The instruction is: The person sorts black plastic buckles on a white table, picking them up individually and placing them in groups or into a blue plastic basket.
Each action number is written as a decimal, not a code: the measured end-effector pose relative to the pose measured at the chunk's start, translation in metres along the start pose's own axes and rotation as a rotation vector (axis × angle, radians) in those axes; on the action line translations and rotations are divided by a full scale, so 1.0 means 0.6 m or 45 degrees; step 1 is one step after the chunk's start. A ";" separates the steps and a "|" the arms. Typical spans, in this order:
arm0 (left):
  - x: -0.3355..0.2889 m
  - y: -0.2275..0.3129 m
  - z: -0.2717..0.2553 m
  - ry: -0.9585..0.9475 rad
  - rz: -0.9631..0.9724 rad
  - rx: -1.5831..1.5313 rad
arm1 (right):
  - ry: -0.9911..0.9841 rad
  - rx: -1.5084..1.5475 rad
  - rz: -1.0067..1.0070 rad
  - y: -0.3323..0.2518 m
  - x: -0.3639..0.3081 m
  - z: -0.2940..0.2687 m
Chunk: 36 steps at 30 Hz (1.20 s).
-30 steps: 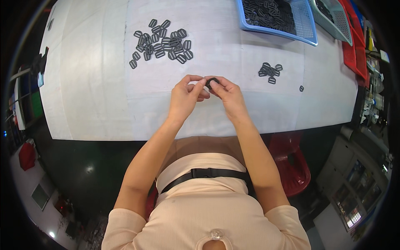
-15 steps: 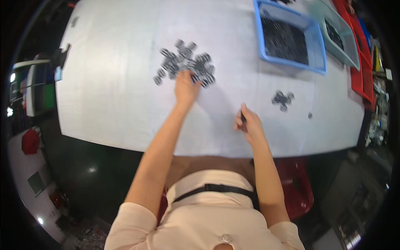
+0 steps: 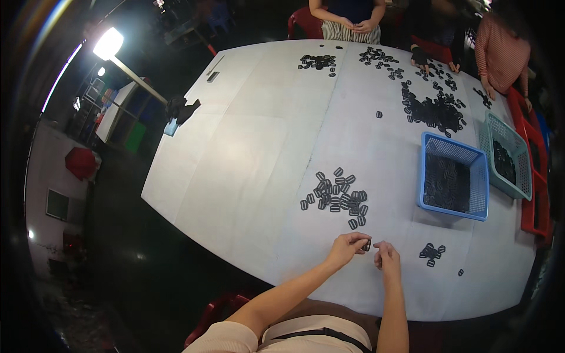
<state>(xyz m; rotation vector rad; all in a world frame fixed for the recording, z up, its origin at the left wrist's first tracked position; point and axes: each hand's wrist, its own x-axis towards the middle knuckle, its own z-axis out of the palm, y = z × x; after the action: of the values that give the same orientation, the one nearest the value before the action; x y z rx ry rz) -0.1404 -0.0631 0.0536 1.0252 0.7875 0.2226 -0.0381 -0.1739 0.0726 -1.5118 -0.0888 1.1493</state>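
Observation:
My left hand (image 3: 346, 249) pinches a small black slotted buckle (image 3: 367, 245) between thumb and fingertips, just above the white table (image 3: 235, 170). My right hand (image 3: 388, 260) is close beside it, fingers curled and index fingertip pointing toward the buckle. Whatever lies inside those curled fingers is hidden. Beyond my hands spreads a loose pile of similar black buckles (image 3: 336, 197). A smaller cluster of buckles (image 3: 432, 253) lies to the right of my right hand, with a single buckle (image 3: 461, 272) apart from it.
At the right stand a blue basket (image 3: 453, 215) and a green basket (image 3: 512, 189), both holding black pieces, beside red trays (image 3: 538, 226). A large black pile (image 3: 435, 113) and smaller heaps lie farther back. Several people stand or sit at the far edge, some hands on the pieces.
My left hand has left the pile and come next to my right hand, now with a buckle in its fingertips. The view has swung, showing more of the table's far side.

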 end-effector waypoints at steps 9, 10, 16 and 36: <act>0.010 0.008 0.005 0.093 -0.025 0.231 | -0.061 0.142 -0.140 0.020 0.002 -0.017; 0.027 -0.003 -0.002 0.216 0.214 0.617 | -0.014 0.228 -0.105 0.015 -0.001 -0.023; 0.086 -0.034 -0.044 0.350 0.792 1.722 | -0.027 0.446 -0.017 0.008 -0.032 -0.042; 0.016 0.008 0.005 0.014 0.067 0.145 | -0.119 0.274 -0.091 -0.006 -0.054 -0.020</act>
<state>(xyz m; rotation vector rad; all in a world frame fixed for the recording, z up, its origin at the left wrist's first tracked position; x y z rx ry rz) -0.1308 -0.0577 0.0539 1.1538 0.7904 0.2310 -0.0447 -0.2016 0.0928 -1.2563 -0.0797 1.1346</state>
